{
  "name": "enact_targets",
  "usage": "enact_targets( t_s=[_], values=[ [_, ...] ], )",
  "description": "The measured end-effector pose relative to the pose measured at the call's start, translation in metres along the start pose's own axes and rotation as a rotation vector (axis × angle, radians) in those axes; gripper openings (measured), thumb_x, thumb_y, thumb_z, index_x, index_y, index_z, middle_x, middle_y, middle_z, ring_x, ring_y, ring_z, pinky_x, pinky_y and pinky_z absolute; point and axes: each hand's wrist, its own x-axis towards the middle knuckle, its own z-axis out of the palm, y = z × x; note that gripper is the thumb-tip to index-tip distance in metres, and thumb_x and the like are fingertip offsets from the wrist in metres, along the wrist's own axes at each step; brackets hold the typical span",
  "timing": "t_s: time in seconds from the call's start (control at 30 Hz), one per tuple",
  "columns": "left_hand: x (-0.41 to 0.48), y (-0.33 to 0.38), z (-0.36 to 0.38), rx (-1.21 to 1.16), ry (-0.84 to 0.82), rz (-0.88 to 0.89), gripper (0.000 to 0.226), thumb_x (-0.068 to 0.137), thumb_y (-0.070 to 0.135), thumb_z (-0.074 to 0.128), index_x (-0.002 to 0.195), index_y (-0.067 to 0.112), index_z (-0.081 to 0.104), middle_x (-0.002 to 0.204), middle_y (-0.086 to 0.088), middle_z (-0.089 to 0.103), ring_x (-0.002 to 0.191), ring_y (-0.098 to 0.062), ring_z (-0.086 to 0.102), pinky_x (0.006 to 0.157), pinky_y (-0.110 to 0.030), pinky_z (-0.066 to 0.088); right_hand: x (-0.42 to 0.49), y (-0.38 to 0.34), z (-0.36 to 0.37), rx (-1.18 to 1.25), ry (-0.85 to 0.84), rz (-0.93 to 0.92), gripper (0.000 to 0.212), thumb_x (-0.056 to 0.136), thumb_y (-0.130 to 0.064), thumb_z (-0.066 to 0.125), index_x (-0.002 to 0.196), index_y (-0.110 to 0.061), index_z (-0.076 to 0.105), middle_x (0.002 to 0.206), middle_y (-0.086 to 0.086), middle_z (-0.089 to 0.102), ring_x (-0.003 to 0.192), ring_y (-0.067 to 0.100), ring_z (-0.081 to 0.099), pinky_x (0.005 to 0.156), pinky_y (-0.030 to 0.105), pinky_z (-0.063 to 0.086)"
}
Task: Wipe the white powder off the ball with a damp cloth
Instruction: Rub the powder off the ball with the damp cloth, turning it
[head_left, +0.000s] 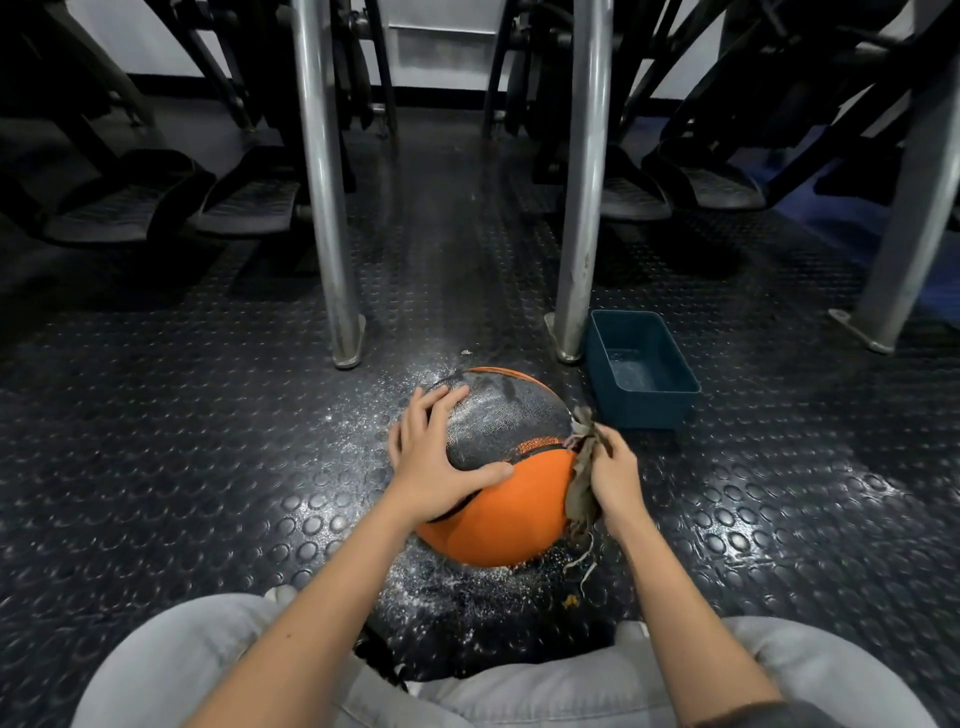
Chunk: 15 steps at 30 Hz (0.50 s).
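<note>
An orange and black ball (506, 499) sits on the studded floor in front of my knees. Its black upper part carries a film of white powder. My left hand (434, 457) lies spread over the ball's left top, fingers straight, thumb stretched across toward the orange part. My right hand (613, 478) grips a frayed grey-brown cloth (581, 480) and holds it against the ball's right side. Loose threads of the cloth hang down to the floor.
A blue plastic tub (602, 364) with a little water stands just right of the ball. Two steel posts (332, 218) (579, 208) rise behind the ball, with exercise machines beyond them. White powder (441, 577) is scattered on the floor round the ball.
</note>
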Motion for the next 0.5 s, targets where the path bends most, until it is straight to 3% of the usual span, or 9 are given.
enact_targets(
  t_s=[0.07, 0.1, 0.17, 0.27, 0.33, 0.4, 0.5],
  values=[
    [0.001, 0.001, -0.001, 0.012, 0.006, 0.005, 0.101, 0.056, 0.070, 0.068, 0.142, 0.045, 0.020, 0.152, 0.015, 0.008, 0.140, 0.001, -0.008, 0.114, -0.041, -0.009, -0.002, 0.003, 0.002, -0.049, 0.045, 0.071, 0.029, 0.100, -0.010, 0.034, 0.111, -0.024, 0.057, 0.125, 0.006, 0.054, 0.116, 0.023, 0.047, 0.103, 0.041, 0.037],
    [0.001, 0.000, -0.001, 0.010, 0.006, 0.006, 0.102, 0.056, 0.070, 0.069, 0.142, 0.045, 0.021, 0.152, 0.015, 0.008, 0.140, 0.001, -0.008, 0.114, -0.042, -0.009, -0.006, 0.002, 0.004, -0.114, 0.086, 0.024, 0.030, 0.099, -0.009, 0.035, 0.116, -0.022, 0.057, 0.123, 0.001, 0.052, 0.117, 0.021, 0.042, 0.102, 0.037, 0.033],
    [0.001, -0.002, -0.002, 0.003, 0.004, 0.005, 0.104, 0.052, 0.074, 0.064, 0.142, 0.044, 0.022, 0.152, 0.015, 0.009, 0.139, 0.003, -0.008, 0.115, -0.043, -0.009, -0.024, -0.011, 0.011, -0.212, 0.143, -0.173, 0.031, 0.097, -0.007, 0.040, 0.118, -0.017, 0.059, 0.114, -0.004, 0.048, 0.108, 0.017, 0.036, 0.091, 0.027, 0.028],
    [0.002, -0.003, -0.001, 0.011, 0.018, 0.016, 0.104, 0.049, 0.076, 0.054, 0.142, 0.043, 0.022, 0.152, 0.012, 0.011, 0.140, 0.001, -0.007, 0.115, -0.042, -0.008, -0.055, -0.028, 0.025, -0.397, 0.096, -0.606, 0.030, 0.090, -0.017, 0.044, 0.110, -0.020, 0.066, 0.112, -0.003, 0.052, 0.095, 0.014, 0.032, 0.081, 0.029, 0.030],
    [0.003, -0.002, 0.000, 0.029, 0.016, 0.021, 0.104, 0.048, 0.076, 0.047, 0.143, 0.043, 0.021, 0.152, 0.011, 0.010, 0.139, 0.001, -0.008, 0.114, -0.041, -0.009, -0.056, -0.028, 0.027, -0.501, 0.061, -0.730, 0.035, 0.087, -0.025, 0.039, 0.109, -0.026, 0.066, 0.111, -0.006, 0.052, 0.092, 0.012, 0.031, 0.078, 0.028, 0.029],
    [0.004, 0.000, 0.000, 0.021, -0.005, 0.023, 0.103, 0.052, 0.077, 0.054, 0.143, 0.044, 0.020, 0.151, 0.015, 0.008, 0.139, 0.003, -0.008, 0.114, -0.040, -0.008, -0.041, -0.028, 0.019, -0.417, 0.088, -0.627, 0.032, 0.091, -0.019, 0.041, 0.112, -0.025, 0.065, 0.110, -0.005, 0.050, 0.094, 0.012, 0.033, 0.080, 0.026, 0.027],
    [0.004, 0.004, 0.002, 0.003, -0.034, 0.025, 0.096, 0.066, 0.064, 0.072, 0.143, 0.044, 0.019, 0.150, 0.018, 0.006, 0.138, 0.004, -0.008, 0.116, -0.044, -0.007, -0.012, -0.008, 0.001, -0.223, 0.084, -0.227, 0.029, 0.098, -0.012, 0.039, 0.116, -0.023, 0.060, 0.112, -0.002, 0.049, 0.106, 0.016, 0.039, 0.088, 0.028, 0.030]
  ],
)
